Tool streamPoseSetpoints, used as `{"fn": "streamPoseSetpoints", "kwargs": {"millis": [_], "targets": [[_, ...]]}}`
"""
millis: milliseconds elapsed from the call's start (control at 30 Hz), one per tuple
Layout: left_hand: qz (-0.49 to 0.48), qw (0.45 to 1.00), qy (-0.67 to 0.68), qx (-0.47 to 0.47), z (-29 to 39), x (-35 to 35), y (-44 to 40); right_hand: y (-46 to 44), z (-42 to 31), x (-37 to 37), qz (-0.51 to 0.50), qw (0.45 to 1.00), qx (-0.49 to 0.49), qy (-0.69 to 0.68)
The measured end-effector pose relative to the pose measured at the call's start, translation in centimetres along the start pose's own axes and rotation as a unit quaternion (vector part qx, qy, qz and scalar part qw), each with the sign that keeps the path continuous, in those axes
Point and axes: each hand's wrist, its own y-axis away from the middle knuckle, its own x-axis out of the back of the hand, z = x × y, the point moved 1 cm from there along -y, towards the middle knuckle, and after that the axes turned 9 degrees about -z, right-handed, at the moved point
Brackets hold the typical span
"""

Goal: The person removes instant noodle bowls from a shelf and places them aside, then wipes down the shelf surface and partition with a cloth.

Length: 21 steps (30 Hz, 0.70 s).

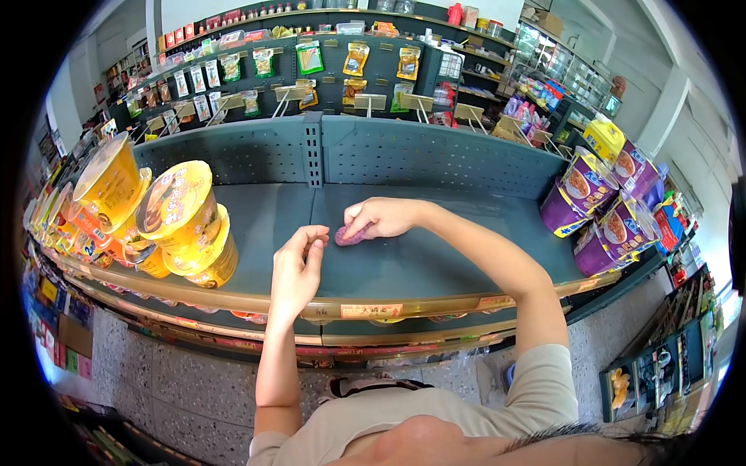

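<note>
A bunched purple cloth (pixel 351 235) lies under my right hand (pixel 381 217), whose fingers are closed on it against the grey metal shelf (pixel 404 268). Just left of the cloth is my left hand (pixel 299 260), raised over the shelf with its fingers curled and the thumb near the index finger. Whether anything small sits between those fingertips cannot be made out. The shelf surface around the cloth shows light streaks.
Stacked yellow noodle tubs (pixel 179 210) stand at the left, purple noodle tubs (pixel 587 186) at the right. A perforated back panel (pixel 443 155) rises behind the shelf. A price-label rail (pixel 373 311) runs along its front edge. Hooks with hanging packets are beyond.
</note>
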Motion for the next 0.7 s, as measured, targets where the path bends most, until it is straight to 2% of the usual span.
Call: {"fn": "streamPoseSetpoints", "kwargs": {"millis": [33, 67, 133, 200, 333, 467, 700], "targets": [[0.014, 1.0, 0.014, -0.002, -0.2, 0.1, 0.0, 0.1, 0.1, 0.3, 0.018, 0.999, 0.001, -0.036], [0.027, 0.999, 0.027, -0.005, -0.7, 0.1, -0.1, -0.1, 0.2, 0.6, 0.092, 0.995, 0.014, -0.026], [0.059, 0.996, 0.059, -0.006, -1.2, 0.0, -0.2, -0.8, 0.1, 1.9, 0.191, 0.97, -0.12, -0.089], [0.097, 0.991, 0.092, -0.006, -1.3, -0.1, -0.2, -2.9, 4.1, 2.0, 0.293, 0.941, -0.101, 0.134], [0.136, 0.982, 0.13, -0.004, -1.0, 0.3, -0.1, -6.3, 5.2, 1.2, 0.245, 0.916, -0.254, 0.191], [0.15, 0.976, 0.159, 0.008, -1.3, 0.7, 0.1, -7.0, 5.0, 0.1, 0.243, 0.914, -0.203, 0.254], [0.156, 0.971, 0.181, 0.006, -1.3, 0.6, -0.1, -5.8, 1.2, -0.2, 0.159, 0.966, -0.115, 0.171]]}}
